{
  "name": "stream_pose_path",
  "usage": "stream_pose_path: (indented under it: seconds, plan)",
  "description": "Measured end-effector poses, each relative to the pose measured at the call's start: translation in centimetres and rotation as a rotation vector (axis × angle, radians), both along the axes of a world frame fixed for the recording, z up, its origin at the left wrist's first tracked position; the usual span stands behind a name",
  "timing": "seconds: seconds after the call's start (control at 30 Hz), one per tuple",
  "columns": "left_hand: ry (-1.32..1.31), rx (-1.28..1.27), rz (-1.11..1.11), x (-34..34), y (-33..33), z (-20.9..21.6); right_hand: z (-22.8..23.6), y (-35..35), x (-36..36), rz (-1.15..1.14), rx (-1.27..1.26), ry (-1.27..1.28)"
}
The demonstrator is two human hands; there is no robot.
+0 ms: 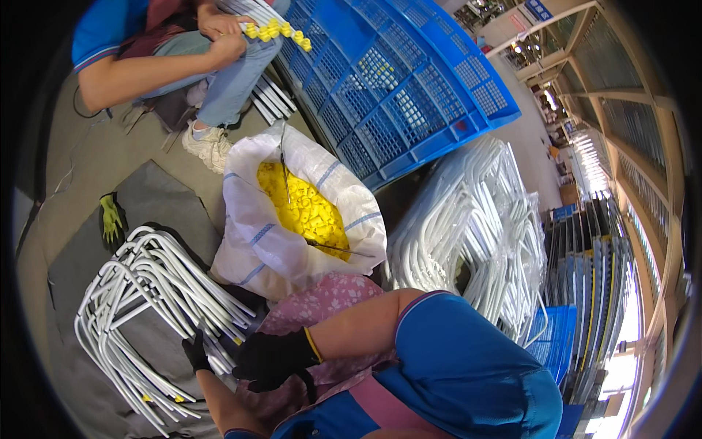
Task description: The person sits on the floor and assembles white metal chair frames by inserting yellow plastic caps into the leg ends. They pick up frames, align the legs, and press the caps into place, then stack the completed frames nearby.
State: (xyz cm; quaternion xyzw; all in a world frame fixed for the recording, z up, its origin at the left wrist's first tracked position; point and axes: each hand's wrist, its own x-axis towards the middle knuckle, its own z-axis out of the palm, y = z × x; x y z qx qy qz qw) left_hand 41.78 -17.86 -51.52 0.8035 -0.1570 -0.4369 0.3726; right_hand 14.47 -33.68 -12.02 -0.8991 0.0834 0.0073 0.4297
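Note:
A pile of white bent tubes [139, 293] lies on the left, with small yellow caps on a few tube ends. My left hand [196, 353], in a black glove, is closed around a white tube at the pile's near right side. Beside it, close to the tube ends, my right hand [274, 358] in a black glove has its fingers curled; what it holds is hidden. In front of me stands an open white woven sack [248, 241] with many small yellow caps [314, 208] inside. Two thin dark rods rest against the caps and the sack's mouth.
A grey mat [157, 194] lies under the tubes, with a yellow-green glove [111, 219] on it. Another person [227, 44] sits at the far left, holding yellow-capped white tubes. A large blue crate [395, 80] stands behind the sack. Plastic-wrapped white tubes [475, 219] are stacked right.

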Motion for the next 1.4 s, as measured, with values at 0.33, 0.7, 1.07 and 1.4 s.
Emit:
stream_pose_path:
  seconds: [0.33, 0.7, 1.07, 1.4]
  plan:
    - [-0.814, 0.111, -1.603, -2.8, -7.7, 3.8, -0.1, -1.5, -1.9, -0.056, -0.086, -0.26]
    - [-0.189, 0.11, 0.082, -6.1, -12.8, 12.1, 3.5, -3.1, -1.0, 0.109, -0.068, 0.103]
    - [-0.109, -0.028, 0.492, -6.0, -9.5, 19.4, 2.3, -1.0, 0.9, 0.062, -0.177, -0.289]
    - [-0.35, -0.917, 0.931, 0.0, -2.1, 37.8, 2.2, 2.1, 0.8, 0.127, -0.212, -0.254]
